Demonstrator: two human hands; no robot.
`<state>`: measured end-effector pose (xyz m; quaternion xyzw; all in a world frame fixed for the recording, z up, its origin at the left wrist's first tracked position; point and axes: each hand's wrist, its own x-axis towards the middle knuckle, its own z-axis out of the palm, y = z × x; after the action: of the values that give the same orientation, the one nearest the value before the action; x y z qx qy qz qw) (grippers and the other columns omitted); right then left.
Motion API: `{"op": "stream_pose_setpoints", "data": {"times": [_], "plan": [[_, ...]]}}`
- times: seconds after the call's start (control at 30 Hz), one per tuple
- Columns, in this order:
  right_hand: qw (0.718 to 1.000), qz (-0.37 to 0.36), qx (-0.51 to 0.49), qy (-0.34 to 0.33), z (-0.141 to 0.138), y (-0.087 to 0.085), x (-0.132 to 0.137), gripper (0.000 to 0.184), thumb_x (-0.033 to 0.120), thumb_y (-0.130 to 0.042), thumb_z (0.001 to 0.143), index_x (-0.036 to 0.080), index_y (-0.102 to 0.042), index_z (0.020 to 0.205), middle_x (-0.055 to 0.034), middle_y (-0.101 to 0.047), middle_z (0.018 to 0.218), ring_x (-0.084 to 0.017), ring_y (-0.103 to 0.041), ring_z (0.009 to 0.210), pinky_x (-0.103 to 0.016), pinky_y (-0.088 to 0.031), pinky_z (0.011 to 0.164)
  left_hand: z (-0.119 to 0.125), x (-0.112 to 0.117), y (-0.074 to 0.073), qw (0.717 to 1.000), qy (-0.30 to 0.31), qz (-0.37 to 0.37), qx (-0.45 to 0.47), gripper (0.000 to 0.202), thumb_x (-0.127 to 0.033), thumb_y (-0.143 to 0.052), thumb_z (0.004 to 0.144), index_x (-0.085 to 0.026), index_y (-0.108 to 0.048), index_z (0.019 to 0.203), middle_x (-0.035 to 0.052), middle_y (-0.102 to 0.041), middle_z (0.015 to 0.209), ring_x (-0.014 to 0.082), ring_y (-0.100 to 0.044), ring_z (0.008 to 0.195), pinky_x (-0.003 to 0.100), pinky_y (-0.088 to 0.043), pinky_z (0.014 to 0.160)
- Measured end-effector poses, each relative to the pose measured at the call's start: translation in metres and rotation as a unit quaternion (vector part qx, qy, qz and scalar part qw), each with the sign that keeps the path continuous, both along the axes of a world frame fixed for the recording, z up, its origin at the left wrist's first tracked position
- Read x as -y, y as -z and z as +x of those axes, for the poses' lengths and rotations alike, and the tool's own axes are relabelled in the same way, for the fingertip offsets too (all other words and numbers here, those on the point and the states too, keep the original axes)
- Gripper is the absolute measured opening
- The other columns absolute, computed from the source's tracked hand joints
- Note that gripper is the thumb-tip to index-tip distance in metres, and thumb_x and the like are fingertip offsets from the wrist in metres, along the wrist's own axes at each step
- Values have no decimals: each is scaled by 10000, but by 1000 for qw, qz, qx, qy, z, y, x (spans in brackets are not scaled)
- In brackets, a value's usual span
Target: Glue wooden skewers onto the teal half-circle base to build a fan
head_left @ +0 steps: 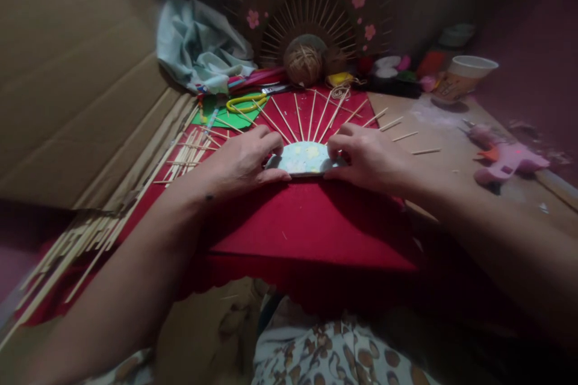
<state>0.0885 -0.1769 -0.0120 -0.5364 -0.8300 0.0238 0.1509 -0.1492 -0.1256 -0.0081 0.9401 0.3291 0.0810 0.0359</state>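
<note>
A pale blue-green half-round piece with yellowish patches [303, 157] lies on the red cloth [293, 216]. Thin wooden sticks [312, 114] spread out from its curved edge like a fan. My left hand [253, 156] grips the left end of the piece, thumb at the straight near edge and curled fingers on top. At the right end my right hand [361, 153] holds it the same way. My fingers cover both corners and some stick ends.
Yellow-handled scissors [246, 102] rest on green paper [226, 115]. Loose sticks [180, 153] lie left, beside cardboard [90, 84]. A twine ball [303, 61] stands behind, before a flowered fan [311, 12]. Rightward are a pink glue gun [510, 159] and a paper cup [467, 78].
</note>
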Motion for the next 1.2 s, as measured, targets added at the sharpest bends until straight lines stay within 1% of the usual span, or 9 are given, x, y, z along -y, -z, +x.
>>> {"op": "stream_pose_setpoints", "data": {"times": [0.13,0.3,0.5,0.57,0.63,0.73,0.97,1.07,1.2], "plan": [[1000,5,-23,-11,2,4,2,166,257,-696,734,169,-587,824,-45,-517,859,-138,-468,681,-278,-372,609,0,1,1,1000,21,19,-8,262,-392,-579,827,-174,-534,963,76,-541,963,182,-533,773,291,-399,635],[999,14,-36,-26,4,8,2,158,265,-670,756,168,-582,843,-49,-519,850,-141,-474,684,-273,-377,609,3,1,0,998,19,39,-34,234,-342,-574,815,-170,-534,968,84,-529,967,194,-527,771,308,-398,624],[999,11,-37,-21,5,11,1,161,266,-648,774,173,-579,886,-58,-536,873,-156,-501,714,-277,-392,619,3,0,-4,1000,-2,-12,-16,350,-386,-611,789,-171,-511,1046,91,-530,997,210,-542,811,328,-424,673],[999,4,-35,-18,6,11,0,213,262,-648,762,176,-577,944,-59,-547,881,-170,-516,737,-286,-405,636,5,0,-6,999,2,-33,-14,438,-424,-619,783,-174,-493,1120,103,-516,1055,215,-548,840,335,-436,700],[999,-9,-32,-15,7,9,-1,338,281,-672,732,173,-566,1034,-71,-561,929,-188,-535,777,-299,-423,661,7,-1,-9,999,11,-38,-17,492,-438,-605,793,-181,-466,1189,114,-505,1107,223,-551,874,341,-443,726],[999,-31,-23,-9,7,5,-4,523,338,-704,701,165,-534,1164,-113,-554,1064,-220,-560,841,-324,-445,692,11,-2,-8,998,32,-46,-24,484,-426,-573,820,-184,-451,1222,119,-538,1114,239,-560,924,341,-440,750],[997,-63,-1,-39,5,1,-10,357,298,-637,757,157,-601,1083,-113,-620,1011,-232,-584,851,-324,-444,696,11,-5,0,997,45,-58,15,519,-357,-579,812,-190,-420,1277,124,-591,1169,242,-583,1005,326,-429,811],[996,-60,-9,-66,6,0,-13,352,304,-624,774,168,-598,1097,-101,-638,1020,-225,-583,873,-318,-437,729,11,-5,-1,997,30,-65,13,556,-353,-590,803,-180,-401,1297,125,-592,1174,242,-587,1007,322,-432,806],[995,-55,20,-77,8,0,-17,444,330,-638,756,172,-570,1165,-101,-642,1028,-256,-548,912,-339,-416,745,12,-5,-4,996,18,-87,6,595,-359,-601,790,-176,-380,1311,128,-574,1200,252,-571,1031,336,-431,820]]}}
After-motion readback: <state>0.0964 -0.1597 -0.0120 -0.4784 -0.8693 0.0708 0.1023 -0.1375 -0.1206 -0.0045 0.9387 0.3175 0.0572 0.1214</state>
